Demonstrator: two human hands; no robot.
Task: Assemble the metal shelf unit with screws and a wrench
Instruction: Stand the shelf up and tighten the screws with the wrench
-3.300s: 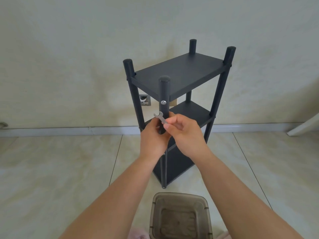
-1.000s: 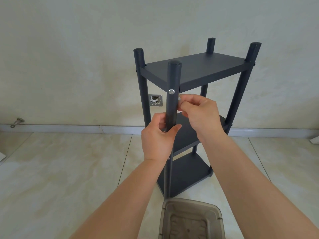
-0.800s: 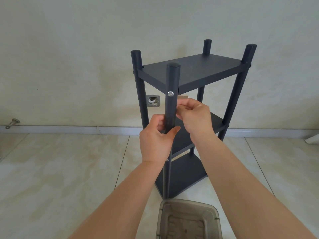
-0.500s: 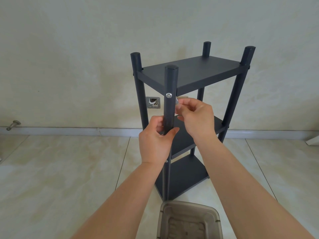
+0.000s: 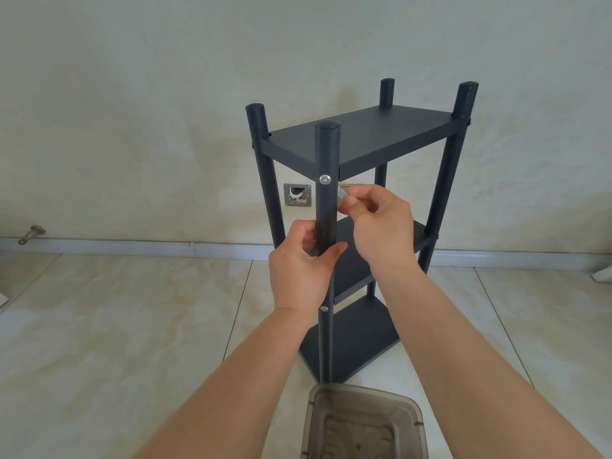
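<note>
Since half a second ago the right hand has barely shifted, its pinched fingers still close beside the front post of the shelf unit, just right of and below the silver screw. Those fingers pinch a small silver wrench, of which only a sliver shows. The left hand stays curled round the same post lower down, thumb on the right side, fingers on the left.

The black shelf unit stands upright on the tiled floor, close to the pale wall, with three boards between four round posts. A second screw sits lower on the front post, just under the left wrist.

Behind the unit, a square metal wall plate with an open hole shows between the two left posts. A metal door stop sticks out above the skirting at far left. Nearest the camera, a brownish clear plastic bin stands on the floor, its lower part cut off by the frame edge. The right hand hides most of the middle board, and the wrench's head cannot be made out.
</note>
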